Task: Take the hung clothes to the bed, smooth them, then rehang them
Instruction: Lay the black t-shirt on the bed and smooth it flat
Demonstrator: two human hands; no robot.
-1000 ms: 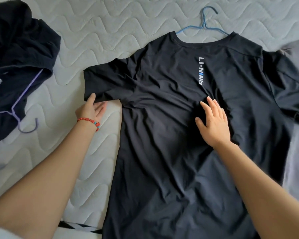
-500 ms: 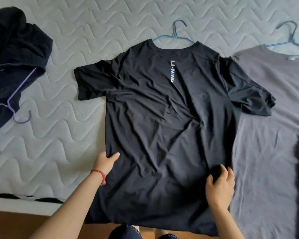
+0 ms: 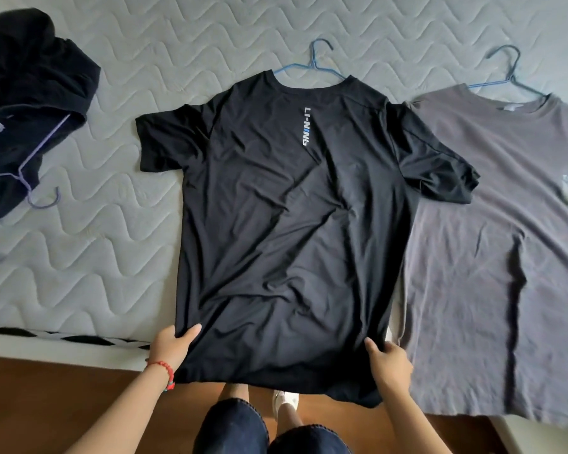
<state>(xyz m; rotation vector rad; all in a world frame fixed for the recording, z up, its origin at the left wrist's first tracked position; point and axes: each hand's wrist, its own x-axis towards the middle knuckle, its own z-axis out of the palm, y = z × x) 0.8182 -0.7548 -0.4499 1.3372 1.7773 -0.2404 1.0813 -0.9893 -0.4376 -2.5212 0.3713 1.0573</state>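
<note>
Since the earlier frame both my hands have slid down to the hem of the black T-shirt [image 3: 286, 224]. Left hand [image 3: 171, 347] grips the hem's left corner, thumb on top; right hand [image 3: 389, 362] grips the right corner likewise. Shirt lies flat on the bed [image 3: 128, 257] beyond my hands, blue hanger [image 3: 312, 65] in its collar. Grey T-shirt [image 3: 492, 240] lies just right of my right hand; dark hoodie [image 3: 23, 93] is far up-left.

There is just one camera, worn on the person's head. It looks forward and down from the edge of the grey quilted bed [image 3: 210, 40]. The two hands sit close at the bottom, and the far side of the bed lies at the top
</note>
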